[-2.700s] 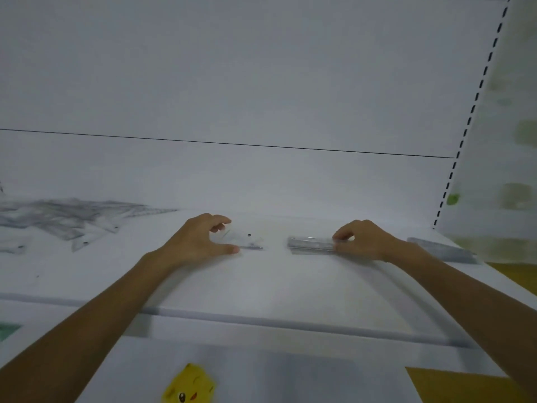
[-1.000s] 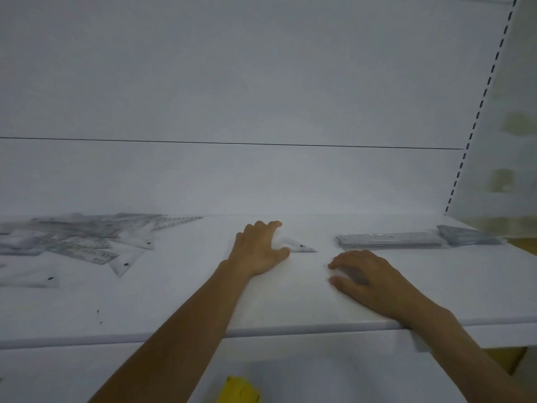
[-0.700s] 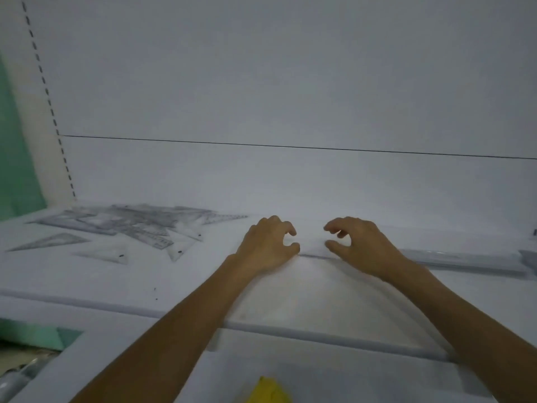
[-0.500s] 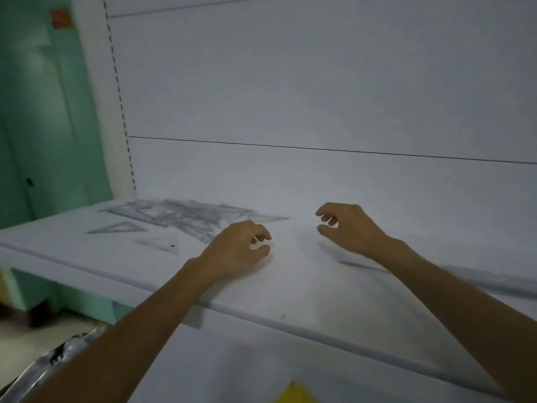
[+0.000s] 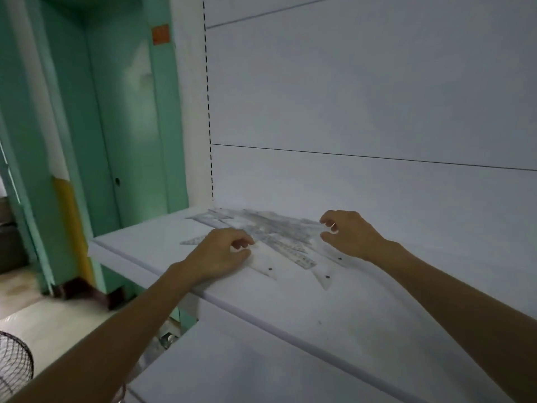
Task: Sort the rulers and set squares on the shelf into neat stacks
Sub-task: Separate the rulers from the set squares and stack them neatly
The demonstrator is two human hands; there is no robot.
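1. The left hand [image 5: 222, 253] lies low on the white shelf [image 5: 290, 312], at the near edge of the heap. Its fingers are curled in. The thumb touches the corner of a clear set square [image 5: 266, 266]. I cannot tell if the thumb and the forefinger really pinch this edge or only rest on it.
2. The right hand [image 5: 350, 235] is at the right side of the heap, a little above the shelf. Its fingers are bent like a claw, and the thumb and forefinger have a gap between them. The fingertips are just beside the transparent pieces there; whether they grip one, I cannot tell.
3. The heap of rulers and set squares [image 5: 270, 226] lies between the two hands, near the left end of the shelf and close to the back panel [image 5: 363, 97]. The pieces overlap each other in many directions.
4. A long ruler [image 5: 286, 248] runs slanted across the heap toward the front. One pointed set square [image 5: 325, 276] sticks out to the front edge, and a small triangle [image 5: 194, 240] lies just left of the left hand.
5. The scale marks on the rulers are blurred, so no number can be read. On the green door frame [image 5: 171, 112] is an orange label [image 5: 160, 34]; its writing is not legible.
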